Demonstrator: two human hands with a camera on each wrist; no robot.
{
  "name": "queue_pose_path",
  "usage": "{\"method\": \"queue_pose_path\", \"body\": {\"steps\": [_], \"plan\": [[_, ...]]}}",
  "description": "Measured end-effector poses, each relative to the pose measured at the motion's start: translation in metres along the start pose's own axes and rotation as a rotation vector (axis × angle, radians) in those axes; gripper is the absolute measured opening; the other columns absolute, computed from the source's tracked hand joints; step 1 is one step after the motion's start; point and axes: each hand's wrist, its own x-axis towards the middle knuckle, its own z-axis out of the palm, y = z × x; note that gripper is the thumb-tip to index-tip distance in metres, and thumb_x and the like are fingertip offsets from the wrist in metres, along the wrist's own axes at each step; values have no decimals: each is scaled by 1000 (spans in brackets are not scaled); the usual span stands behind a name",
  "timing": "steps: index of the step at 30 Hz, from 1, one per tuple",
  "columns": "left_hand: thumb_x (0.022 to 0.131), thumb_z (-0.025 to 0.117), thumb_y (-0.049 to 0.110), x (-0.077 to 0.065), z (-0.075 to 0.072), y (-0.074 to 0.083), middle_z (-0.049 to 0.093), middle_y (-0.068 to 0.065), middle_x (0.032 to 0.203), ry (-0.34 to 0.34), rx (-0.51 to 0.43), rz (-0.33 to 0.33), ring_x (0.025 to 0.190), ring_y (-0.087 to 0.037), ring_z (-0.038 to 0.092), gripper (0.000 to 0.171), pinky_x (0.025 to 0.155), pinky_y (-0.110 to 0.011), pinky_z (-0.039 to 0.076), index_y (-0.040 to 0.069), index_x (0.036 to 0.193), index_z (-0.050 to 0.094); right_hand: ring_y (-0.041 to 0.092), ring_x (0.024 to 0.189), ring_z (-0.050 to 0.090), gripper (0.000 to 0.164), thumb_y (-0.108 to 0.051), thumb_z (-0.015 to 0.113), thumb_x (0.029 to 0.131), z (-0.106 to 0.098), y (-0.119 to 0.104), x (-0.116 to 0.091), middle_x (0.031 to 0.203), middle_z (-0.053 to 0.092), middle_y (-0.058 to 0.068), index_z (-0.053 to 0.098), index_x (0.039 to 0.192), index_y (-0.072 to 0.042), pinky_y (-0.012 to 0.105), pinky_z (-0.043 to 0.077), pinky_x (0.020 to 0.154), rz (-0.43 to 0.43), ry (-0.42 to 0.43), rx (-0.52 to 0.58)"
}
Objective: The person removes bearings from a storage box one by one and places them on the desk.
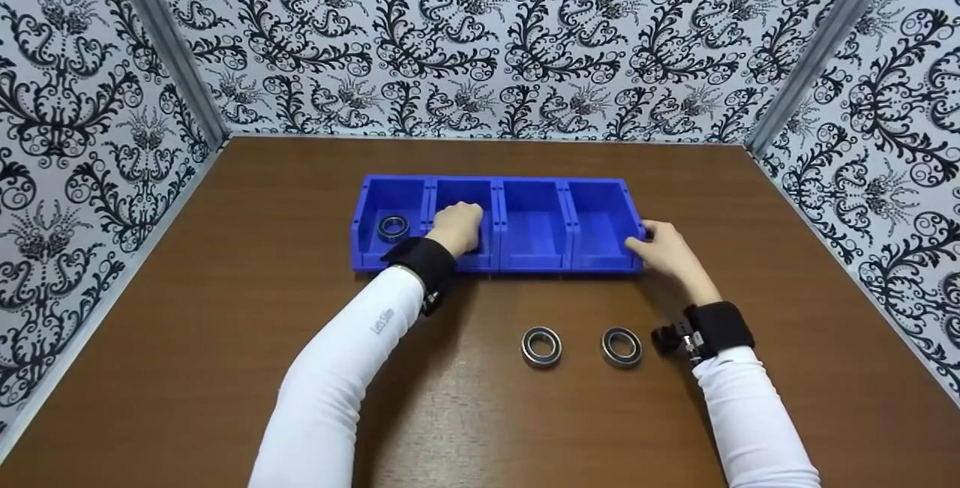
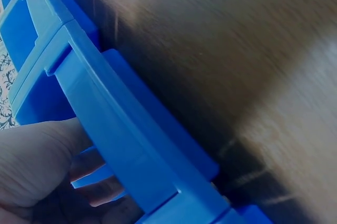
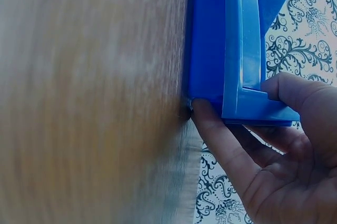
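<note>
A blue four-compartment bin row (image 1: 531, 261) stands on the brown table. My left hand (image 1: 457, 226) reaches down into the second compartment from the left; in the left wrist view its fingers (image 2: 100, 190) bend behind the front wall. Whether they hold anything I cannot tell, as the fingertips are hidden. At the right end, my right hand (image 1: 666, 249) grips the side wall of the last compartment. In the right wrist view its thumb (image 3: 287, 88) lies over the wall's edge and the other fingers are outside it. A ball bearing (image 1: 393, 228) lies in the leftmost compartment.
Two more bearings lie on the table in front of the bins: one bearing (image 1: 541, 347) near the middle, another bearing (image 1: 621, 347) closer to the right forearm. Patterned wall panels (image 1: 480, 46) enclose the table at the back and both sides.
</note>
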Motion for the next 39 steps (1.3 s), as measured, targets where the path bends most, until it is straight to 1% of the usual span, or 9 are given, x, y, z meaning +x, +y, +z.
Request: {"method": "queue_pose_path", "body": {"steps": [7, 10, 14, 17, 19, 26, 34, 36, 39], "plan": [[93, 57, -1, 2, 0, -2, 69, -24, 131, 8, 3, 8, 122, -42, 67, 26, 101, -54, 57, -2, 117, 68, 14, 86, 69, 52, -16, 54, 98, 0, -1, 0, 122, 68, 34, 50, 142, 13, 15, 52, 67, 1, -4, -11], [92, 57, -1, 1, -1, -2, 69, -25, 130, 18, 1, 11, 122, -42, 67, 26, 101, -55, 57, -2, 116, 68, 13, 84, 67, 50, -15, 54, 97, 1, -2, -1, 119, 69, 32, 53, 139, 13, 16, 52, 66, -3, 0, -2], [91, 60, 0, 2, -1, -4, 68, -24, 132, 5, 7, 11, 123, -42, 66, 28, 102, -54, 57, -2, 118, 68, 9, 81, 65, 50, -14, 54, 97, 2, -2, -1, 118, 69, 30, 53, 139, 12, 15, 52, 66, 2, 2, 7], [89, 64, 1, 2, -4, -4, 68, -24, 132, -5, 10, 16, 123, -42, 66, 30, 102, -54, 56, -2, 118, 67, 7, 80, 65, 51, -14, 53, 97, 2, -1, 0, 118, 69, 30, 52, 140, 12, 15, 52, 66, 8, -1, 8], [87, 66, 1, -2, -8, -3, 68, -24, 131, 2, 4, 25, 122, -42, 66, 30, 102, -54, 57, -2, 117, 67, 7, 80, 65, 51, -14, 53, 97, 2, 0, 0, 119, 68, 30, 52, 140, 13, 14, 52, 67, 4, -3, 8], [82, 72, 3, -4, -17, -1, 70, -23, 129, 5, -3, 25, 119, -40, 68, 31, 99, -53, 58, -1, 113, 68, 13, 87, 67, 51, -14, 53, 98, 2, 1, 1, 123, 66, 34, 51, 141, 14, 13, 51, 70, -10, -2, -4], [82, 73, 5, -6, -22, 1, 70, -21, 127, 0, -8, 34, 116, -37, 69, 31, 98, -52, 59, 0, 113, 68, 12, 84, 67, 50, -15, 53, 98, 1, 3, 2, 121, 67, 33, 52, 139, 14, 14, 51, 68, -15, 10, -13], [82, 74, 7, -6, -24, 1, 70, -21, 127, 0, -2, 36, 117, -38, 69, 31, 99, -52, 58, 0, 112, 69, 13, 86, 68, 50, -14, 53, 98, 1, 3, 2, 121, 67, 33, 52, 139, 14, 14, 51, 68, -17, 8, -18], [82, 75, 8, -5, -25, 1, 71, -22, 128, 0, 6, 35, 118, -38, 69, 31, 100, -51, 58, 0, 112, 69, 19, 91, 70, 50, -15, 54, 98, 1, 1, 1, 122, 67, 35, 53, 138, 14, 14, 50, 70, -24, 12, -38]]}}
